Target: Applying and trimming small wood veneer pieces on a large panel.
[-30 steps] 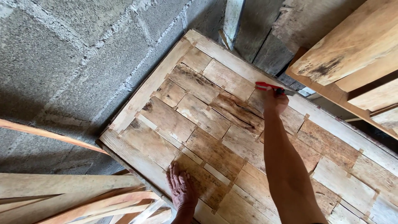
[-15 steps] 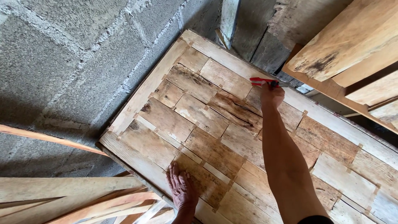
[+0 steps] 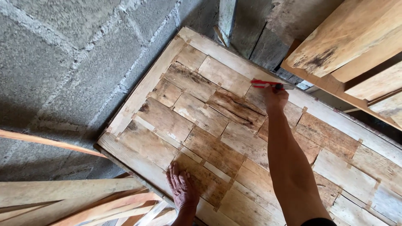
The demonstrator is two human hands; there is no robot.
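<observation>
**Red-handled tool held at the far rail of a woven wood panel**

A large panel [image 3: 217, 138] of interlaced wooden strips is seen from above, leaned or laid against a grey block wall [image 3: 63, 62]. The right hand [image 3: 274, 98] is stretched out to the panel's far edge rail, and its fingers are closed around a red-handled tool [image 3: 268, 84]. The tool is held just past the knuckles, on the side away from the body. Its long axis runs roughly along the rail, crosswise to the forearm, with the red grips pointing to the left of the picture and a greyish working end towards the right. What kind of tool it is cannot be told for certain at this size; it may be pliers or snips.

The left hand [image 3: 182, 189] is laid flat on the near edge of the panel, fingers spread and slightly splayed, with nothing held. It is well apart from the tool, so the right hand is clearly the nearer one; the tool is already in its grasp.

Loose boards [image 3: 71, 201] are stacked at the lower left, beside the left hand, and heavier timber planks [image 3: 356, 46] are seen at the upper right, just beyond the tool.
</observation>
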